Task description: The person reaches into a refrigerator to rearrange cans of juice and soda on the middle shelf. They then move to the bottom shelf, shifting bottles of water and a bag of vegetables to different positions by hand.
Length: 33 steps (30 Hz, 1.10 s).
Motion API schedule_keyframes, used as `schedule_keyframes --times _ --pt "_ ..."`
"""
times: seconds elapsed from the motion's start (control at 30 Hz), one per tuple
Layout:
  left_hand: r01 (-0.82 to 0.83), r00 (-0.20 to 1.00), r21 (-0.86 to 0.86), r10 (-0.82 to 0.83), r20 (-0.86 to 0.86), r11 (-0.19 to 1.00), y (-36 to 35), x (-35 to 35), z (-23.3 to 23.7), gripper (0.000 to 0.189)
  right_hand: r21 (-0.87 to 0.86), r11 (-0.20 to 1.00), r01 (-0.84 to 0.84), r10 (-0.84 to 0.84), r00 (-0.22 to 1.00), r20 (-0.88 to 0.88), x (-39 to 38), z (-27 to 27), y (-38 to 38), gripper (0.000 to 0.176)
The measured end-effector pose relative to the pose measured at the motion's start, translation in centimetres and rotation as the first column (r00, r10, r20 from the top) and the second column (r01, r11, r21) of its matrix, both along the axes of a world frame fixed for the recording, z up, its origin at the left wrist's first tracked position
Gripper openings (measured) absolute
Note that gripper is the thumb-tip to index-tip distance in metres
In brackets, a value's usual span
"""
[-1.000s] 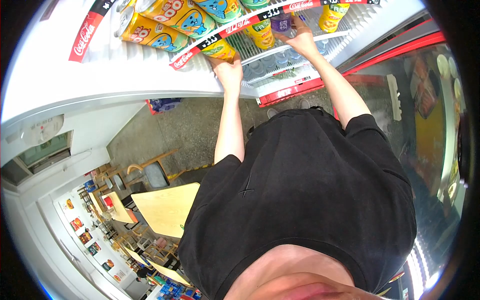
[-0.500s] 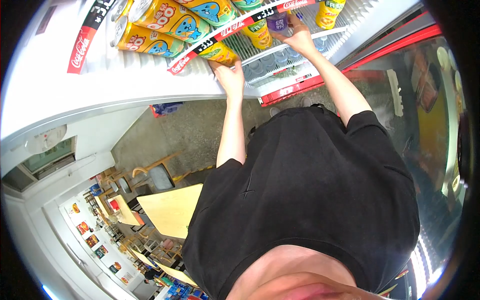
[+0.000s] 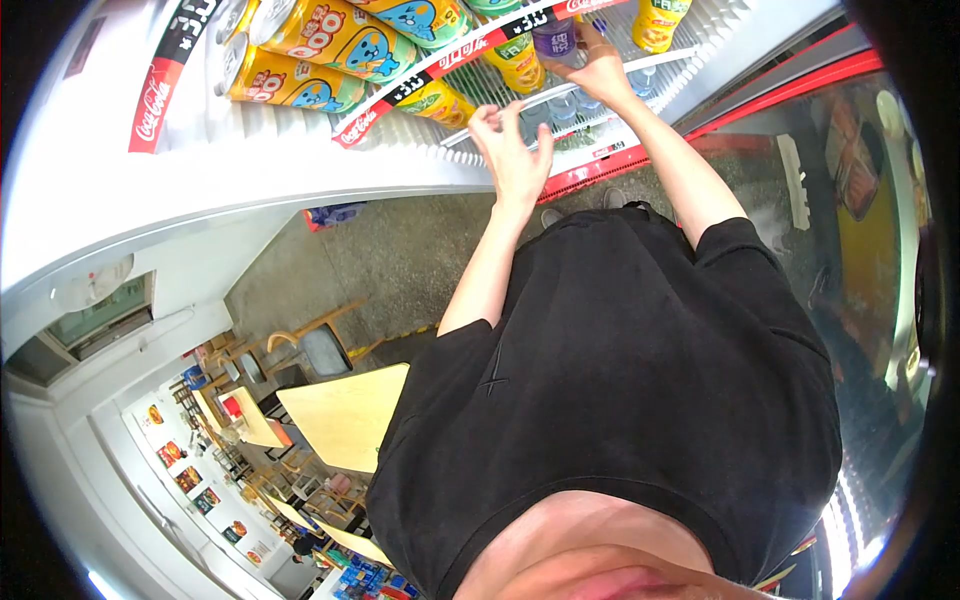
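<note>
My left hand [image 3: 513, 160] is raised before the front edge of a fridge shelf, fingers apart and nothing in them. Nearest to it lies a yellow-labelled drink bottle [image 3: 437, 102], partly behind the price strip. My right hand [image 3: 600, 72] is closed on a purple-labelled drink bottle [image 3: 556, 40], whose upper part is cut off by the price strip and the frame edge. Yellow drink bottles stand on either side of it, one [image 3: 518, 66] to the left and another [image 3: 658, 24] to the right.
Large orange Qoo cans [image 3: 295, 80] fill the shelf at left behind a Coca-Cola price strip [image 3: 455, 62]. Clear bottles [image 3: 562, 106] stand on a lower shelf. The glass fridge door [image 3: 850, 250] hangs open at right. Behind at left is a wooden table [image 3: 340, 415] with chairs.
My left hand has come off the yellow bottle at the shelf edge and moved right, its fingers spreading. My right hand stays at the purple bottle.
</note>
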<state>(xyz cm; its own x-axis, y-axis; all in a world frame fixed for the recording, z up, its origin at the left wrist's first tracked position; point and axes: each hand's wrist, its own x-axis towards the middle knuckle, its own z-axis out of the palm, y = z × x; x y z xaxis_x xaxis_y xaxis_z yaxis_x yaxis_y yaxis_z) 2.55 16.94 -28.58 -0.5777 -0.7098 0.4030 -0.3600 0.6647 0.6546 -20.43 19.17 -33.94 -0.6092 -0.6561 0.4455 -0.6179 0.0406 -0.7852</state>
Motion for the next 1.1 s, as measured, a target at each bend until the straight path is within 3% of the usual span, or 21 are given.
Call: schedule_keyframes --times 0.1,0.23,0.43,0.53,0.63,0.73,0.83,0.93,1.03,1.1 --pt "0.036 0.995 -0.136 -0.023 0.095 0.99 0.1 -1.6 0.7 0.055 -0.001 1.0 -0.001 0.001 1.0 -0.017 -0.2 -0.4 0.0 0.079" --pt "0.047 0.988 -0.184 -0.019 0.151 0.982 0.0 -3.5 1.3 0.053 0.008 1.0 0.002 -0.002 1.0 -0.007 -0.3 -0.4 -0.1 0.08" --pt "0.022 0.995 -0.251 0.002 0.095 0.968 -0.7 -5.9 1.7 0.044 -0.026 1.0 -0.012 0.012 1.0 0.003 -0.1 0.2 0.3 0.079" --pt "0.01 0.988 -0.129 0.01 0.152 0.992 -0.7 -5.8 2.4 0.046 0.017 1.0 0.002 -0.003 1.0 0.022 0.0 0.5 0.1 0.078" --pt "0.04 0.956 0.218 -0.101 0.276 0.975 -1.7 -5.7 1.9 0.051 0.012 1.0 -0.008 0.008 1.0 -0.001 0.0 0.4 0.2 0.079" --pt "0.034 0.981 -0.079 -0.018 0.195 0.996 -1.3 -5.4 1.5 0.051 0.021 1.0 -0.017 0.018 0.999 -0.031 -0.5 -0.6 -0.1 0.079" --pt "0.044 0.996 -0.228 -0.026 0.081 0.973 -2.3 -5.0 0.3 0.052 0.017 1.0 -0.024 0.024 0.999 -0.028 -0.6 -0.6 -0.1 0.079" --pt "0.026 0.999 -0.248 -0.013 0.052 0.968 -2.6 -4.6 -0.4 0.051 0.014 1.0 0.015 -0.015 0.999 -0.044 -0.4 -0.6 -0.1 0.079" --pt "0.133 0.981 -0.017 -0.13 0.141 0.991 -3.4 -4.6 -0.2 0.05 0.021 0.999 0.025 -0.024 0.999 -0.034 -0.4 -0.7 -0.2 0.08" --pt "0.112 0.961 0.219 -0.162 0.226 0.969 -3.6 -5.1 0.7 0.05 0.038 0.999 0.016 -0.015 0.999 -0.033 -0.5 -0.6 -0.2 0.08"
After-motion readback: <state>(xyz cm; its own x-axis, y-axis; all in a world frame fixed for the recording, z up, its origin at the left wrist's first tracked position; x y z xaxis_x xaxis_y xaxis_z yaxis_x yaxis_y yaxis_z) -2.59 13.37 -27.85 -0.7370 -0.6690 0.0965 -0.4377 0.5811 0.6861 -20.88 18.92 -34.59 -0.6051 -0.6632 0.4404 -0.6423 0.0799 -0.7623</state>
